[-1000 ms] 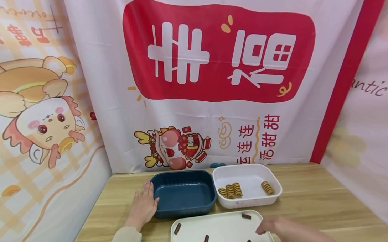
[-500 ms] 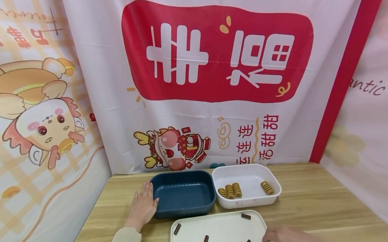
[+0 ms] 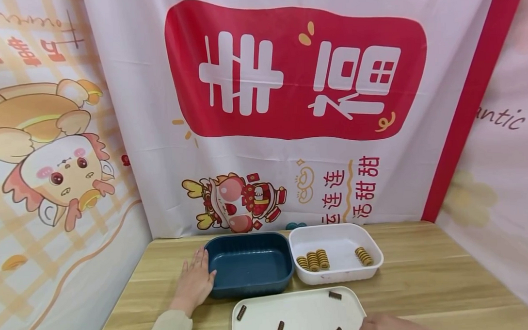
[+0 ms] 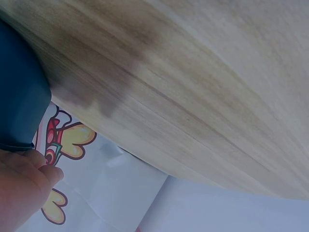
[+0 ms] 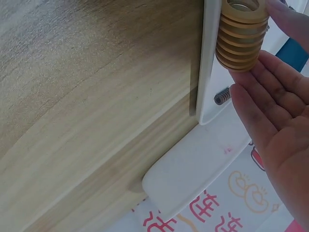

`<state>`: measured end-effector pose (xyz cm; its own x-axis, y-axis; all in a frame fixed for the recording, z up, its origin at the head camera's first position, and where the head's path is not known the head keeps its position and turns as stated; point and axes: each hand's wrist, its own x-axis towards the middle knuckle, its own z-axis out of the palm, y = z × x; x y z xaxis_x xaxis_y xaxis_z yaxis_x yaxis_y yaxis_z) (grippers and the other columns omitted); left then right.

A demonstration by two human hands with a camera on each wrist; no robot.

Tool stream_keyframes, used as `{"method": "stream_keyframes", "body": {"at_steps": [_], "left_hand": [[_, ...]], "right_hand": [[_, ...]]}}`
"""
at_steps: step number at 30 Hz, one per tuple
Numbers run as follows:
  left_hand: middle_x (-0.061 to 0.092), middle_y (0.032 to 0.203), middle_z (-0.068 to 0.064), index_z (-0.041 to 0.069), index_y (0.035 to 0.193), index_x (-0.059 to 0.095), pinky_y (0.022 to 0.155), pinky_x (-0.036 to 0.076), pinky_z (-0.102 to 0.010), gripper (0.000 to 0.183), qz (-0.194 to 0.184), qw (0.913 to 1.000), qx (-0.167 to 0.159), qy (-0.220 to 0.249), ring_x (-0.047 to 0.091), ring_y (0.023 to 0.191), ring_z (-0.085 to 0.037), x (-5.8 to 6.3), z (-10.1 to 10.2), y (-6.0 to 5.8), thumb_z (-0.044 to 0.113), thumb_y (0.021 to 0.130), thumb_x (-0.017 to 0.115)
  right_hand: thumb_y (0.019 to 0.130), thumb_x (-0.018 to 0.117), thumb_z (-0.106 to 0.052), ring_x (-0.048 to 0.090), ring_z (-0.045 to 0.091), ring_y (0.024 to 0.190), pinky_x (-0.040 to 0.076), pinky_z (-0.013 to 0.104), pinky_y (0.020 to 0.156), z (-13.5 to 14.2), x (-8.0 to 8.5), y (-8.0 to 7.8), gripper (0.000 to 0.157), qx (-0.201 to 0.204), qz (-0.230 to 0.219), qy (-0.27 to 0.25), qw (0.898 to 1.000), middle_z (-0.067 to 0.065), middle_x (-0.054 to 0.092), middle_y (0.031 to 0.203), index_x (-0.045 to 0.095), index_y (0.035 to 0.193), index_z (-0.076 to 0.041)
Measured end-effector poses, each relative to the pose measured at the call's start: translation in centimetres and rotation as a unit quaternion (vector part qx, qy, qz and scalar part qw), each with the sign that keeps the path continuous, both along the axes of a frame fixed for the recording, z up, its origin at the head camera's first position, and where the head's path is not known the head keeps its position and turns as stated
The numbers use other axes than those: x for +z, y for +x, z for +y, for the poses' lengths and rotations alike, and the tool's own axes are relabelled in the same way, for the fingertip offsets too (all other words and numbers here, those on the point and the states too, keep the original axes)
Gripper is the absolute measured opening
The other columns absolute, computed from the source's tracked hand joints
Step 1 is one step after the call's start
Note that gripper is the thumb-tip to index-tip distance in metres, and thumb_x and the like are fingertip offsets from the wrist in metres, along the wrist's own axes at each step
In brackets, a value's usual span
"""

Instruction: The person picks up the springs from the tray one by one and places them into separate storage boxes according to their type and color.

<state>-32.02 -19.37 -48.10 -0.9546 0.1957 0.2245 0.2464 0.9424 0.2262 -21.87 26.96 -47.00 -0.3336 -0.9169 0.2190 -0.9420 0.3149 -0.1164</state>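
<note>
My left hand [image 3: 193, 284] rests against the left end of a dark blue bin [image 3: 251, 288], fingers extended along its rim. In the right wrist view my right hand [image 5: 285, 111] holds a gold coil spring [image 5: 241, 46] between thumb and fingers, over the edge of a cream tray [image 5: 208, 72]. In the head view that right hand is at the tray's right edge, partly cut off by the frame, and the spring is hidden. Several small dark springs [image 3: 280, 329] lie scattered on the tray.
A white bin [image 3: 338, 277] stands right of the blue one, with several gold springs [image 3: 313, 261] at its left and another gold spring [image 3: 363, 256] at its right. Both bins sit behind the tray on a wooden table [image 3: 425, 271]. A printed cloth [image 3: 263, 155] hangs behind.
My right hand has drawn back from over the tray's right side toward the near right edge. My left hand and the bins have stayed in place.
</note>
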Motion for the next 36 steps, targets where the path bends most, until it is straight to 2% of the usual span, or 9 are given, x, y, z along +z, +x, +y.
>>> {"method": "stream_keyframes", "body": {"at_steps": [3,7,11,17,23,26,29,33,36], "left_hand": [[0.021,0.149,-0.03,-0.016,0.14,0.029,0.107,0.016,-0.061,0.061,-0.001,1.0,0.0,-0.001,0.019,0.138,-0.043,0.0,0.1,0.0,0.024,0.097,0.048],[0.02,0.15,-0.029,-0.015,0.14,0.028,0.108,0.016,-0.061,0.062,-0.003,1.0,-0.001,-0.001,0.019,0.138,-0.043,0.2,0.2,0.0,0.024,0.097,0.047],[0.02,0.15,-0.03,-0.016,0.14,0.028,0.108,0.015,-0.061,0.062,-0.004,1.0,-0.002,0.003,0.019,0.138,-0.043,0.4,0.3,0.0,0.024,0.097,0.048],[0.02,0.15,-0.03,-0.016,0.14,0.027,0.108,0.015,-0.061,0.062,-0.006,1.0,-0.002,0.002,0.019,0.138,-0.043,0.4,0.3,0.0,0.023,0.097,0.048],[0.02,0.15,-0.03,-0.016,0.14,0.028,0.107,0.015,-0.062,0.062,0.002,1.0,-0.002,0.0,0.019,0.138,-0.043,0.2,0.2,-0.3,0.023,0.097,0.048],[0.021,0.149,-0.03,-0.016,0.14,0.028,0.107,0.015,-0.062,0.062,0.004,1.0,-0.002,0.001,0.019,0.138,-0.044,0.1,0.1,-0.3,0.023,0.096,0.048],[0.021,0.149,-0.03,-0.016,0.139,0.028,0.107,0.015,-0.062,0.062,0.0,1.0,-0.003,-0.001,0.019,0.138,-0.043,0.1,0.1,-0.2,0.023,0.096,0.048],[0.02,0.15,-0.03,-0.016,0.139,0.028,0.107,0.015,-0.062,0.062,-0.003,1.0,-0.003,-0.002,0.019,0.138,-0.043,0.2,0.1,0.0,0.023,0.097,0.048],[0.02,0.15,-0.03,-0.016,0.139,0.028,0.107,0.015,-0.062,0.062,-0.003,1.0,-0.003,-0.001,0.019,0.138,-0.043,0.2,0.1,0.0,0.023,0.097,0.048]], "right_hand": [[0.087,0.062,-0.018,0.048,-0.011,0.078,0.034,0.0,0.063,0.1,0.1,0.1,0.007,-0.016,-0.036,0.013,0.999,-0.019,0.056,0.086,0.066,0.093,-0.02],[0.092,0.059,-0.025,0.05,-0.011,0.077,0.037,0.003,0.06,0.3,0.3,0.4,0.01,-0.06,-0.115,0.017,0.991,-0.022,0.055,0.088,0.067,0.095,-0.021],[0.093,0.058,-0.029,0.05,-0.011,0.076,0.038,0.004,0.059,0.4,0.2,0.6,0.012,-0.079,-0.141,0.021,0.987,-0.023,0.055,0.088,0.068,0.096,-0.023],[0.093,0.058,-0.03,0.049,-0.012,0.076,0.037,0.003,0.058,0.3,-0.1,0.6,0.011,-0.068,-0.113,0.027,0.991,-0.024,0.055,0.087,0.068,0.095,-0.026],[0.09,0.06,-0.022,0.049,-0.012,0.077,0.036,0.002,0.06,0.6,-0.7,0.3,0.008,-0.06,-0.102,0.011,0.993,-0.022,0.055,0.088,0.067,0.095,-0.022],[0.088,0.062,-0.018,0.049,-0.012,0.077,0.035,0.002,0.06,0.6,-1.0,0.1,0.008,-0.046,-0.079,0.002,0.996,-0.021,0.056,0.087,0.067,0.094,-0.02],[0.084,0.065,-0.018,0.047,-0.013,0.077,0.033,0.0,0.061,0.4,-1.2,0.0,0.008,-0.01,-0.008,0.009,1.0,-0.02,0.056,0.084,0.066,0.091,-0.022],[0.079,0.07,-0.017,0.045,-0.013,0.077,0.031,-0.001,0.063,-0.1,-1.3,-0.2,0.011,0.031,0.074,0.013,0.997,-0.019,0.055,0.079,0.065,0.086,-0.024],[0.078,0.071,-0.017,0.046,-0.013,0.076,0.032,-0.001,0.064,-0.3,-1.3,-0.2,0.012,0.039,0.089,0.012,0.995,-0.018,0.056,0.078,0.065,0.085,-0.023]]}}
